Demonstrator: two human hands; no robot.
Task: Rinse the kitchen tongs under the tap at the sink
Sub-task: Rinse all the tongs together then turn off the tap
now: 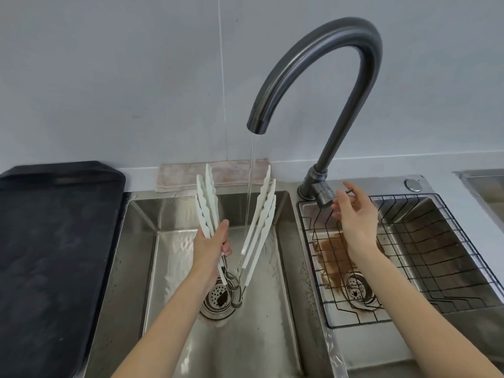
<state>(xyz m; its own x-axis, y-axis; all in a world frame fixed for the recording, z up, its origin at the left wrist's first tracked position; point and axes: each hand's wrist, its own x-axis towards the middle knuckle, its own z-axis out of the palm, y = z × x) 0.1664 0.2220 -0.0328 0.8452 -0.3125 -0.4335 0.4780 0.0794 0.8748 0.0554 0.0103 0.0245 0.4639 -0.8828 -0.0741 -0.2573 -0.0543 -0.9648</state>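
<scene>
Several white kitchen tongs with wavy tips and wire loop ends stand spread in a V over the left sink basin. My left hand grips their left arms low down, tips pointing up. A thin stream of water falls from the dark curved tap between the two sets of arms, close to the right set. My right hand hovers with fingers apart next to the tap's lever, holding nothing.
A black wire rack sits in the right basin over a rusty stain and drain. A dark tray lies on the counter at the left. A folded cloth rests behind the left basin. The drain strainer lies below the tongs.
</scene>
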